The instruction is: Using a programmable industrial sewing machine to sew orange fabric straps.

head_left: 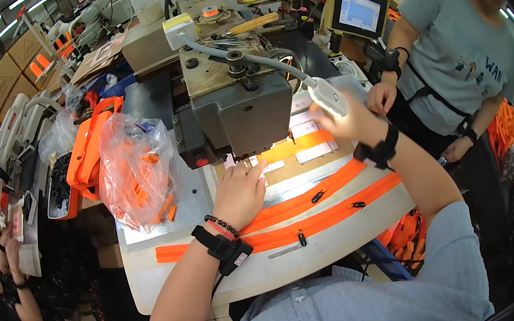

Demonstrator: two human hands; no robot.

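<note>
My left hand (240,192) lies with fingers stretched out beside the sewing machine head (245,119), its fingertips at the left end of an orange strip (282,151). That strip lies across a tan flat board (285,173) with white rectangular pieces. My right hand (357,121) is over the strip's right end, beside the lit white lamp (329,98). Glare and the lamp hide part of its fingers, so its grip is unclear. Two long orange zippers (331,219) with black pulls curve across the table front, one passing under my left wrist.
A clear plastic bag (137,171) of orange pieces and an orange case (94,147) sit left of the machine. A screen (360,13) stands at the back right. A co-worker (459,53) stands close at my right. More orange material (406,241) hangs below the table edge.
</note>
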